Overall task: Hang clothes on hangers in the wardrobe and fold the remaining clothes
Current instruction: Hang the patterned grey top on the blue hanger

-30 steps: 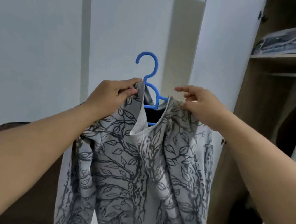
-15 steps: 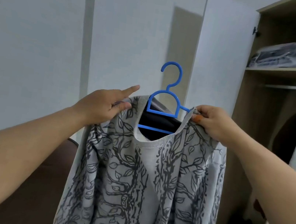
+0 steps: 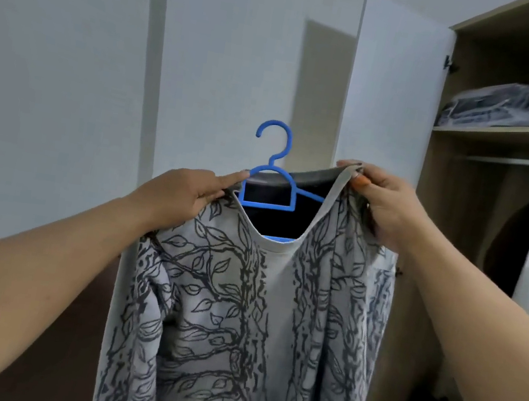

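The person holds a grey sweater point(image 3: 237, 317) with a dark branch-and-leaf print up in front of the open wardrobe point(image 3: 483, 207), and the blue hanger point(image 3: 269, 180) is already inside the neckline, its hook poking up clear above the collar. The left hand point(image 3: 184, 194) grips the sweater's left shoulder, fingers curled into the fabric with the forefinger stretched out onto the hanger's frame. The right hand point(image 3: 383, 208) pinches the collar edge on the other side and lifts it high, so that shoulder looks not yet settled over the hanger's arm; the blue arm shows bare inside the neck opening there. So the judgement: this garment is partly on its hanger, still needing the right shoulder pulled down and straightened. After that comes the carry to the rail point(image 3: 512, 160), which runs under the shelf point(image 3: 502, 132) and sits off to the right, well apart from the hook. A dark garment point(image 3: 513, 236) already hangs there, and wrapped dark items point(image 3: 510, 107) lie on the shelf. No other loose clothes show, so how much hanging and folding remains cannot be told.
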